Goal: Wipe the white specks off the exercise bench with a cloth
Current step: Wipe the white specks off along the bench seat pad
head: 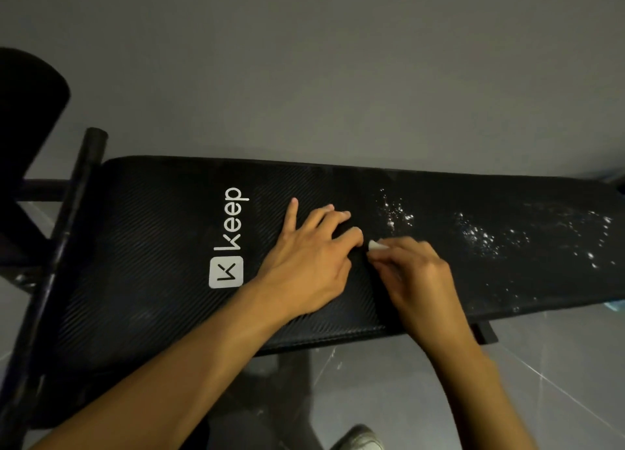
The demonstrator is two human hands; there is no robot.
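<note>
The black exercise bench (152, 246) runs across the middle of the frame from left to right, its ribbed pad printed with a white "keep" logo (230, 243) left of centre. White specks (480, 236) lie scattered over the right part of the pad, in 1 small cluster just right of the hands and a wider spread toward the right edge.

The left hand (311, 263) rests palm down on the pad at the centre, its fingers (293, 209) spread wide: 1 points straight toward the far edge, the others are slightly bent with their tips on the surface. Just beside it, the right hand (416, 270) has its fingers (395, 250) curled in tight, pinching a small white piece (376, 245) at their tips, close to the nearest left fingertip. Whether this piece is a corner or tag of the cloth cannot be told. A smoother dark strip crosses the pad under both hands; whether it is fabric or part of the bench is unclear.

At the upper left sit a black roller pad (30, 111) and a black bar (77, 196). A grey wall (304, 60) fills the top, a tiled floor (558, 365) the lower right, and a shoe (360, 437) shows at the bottom edge
</note>
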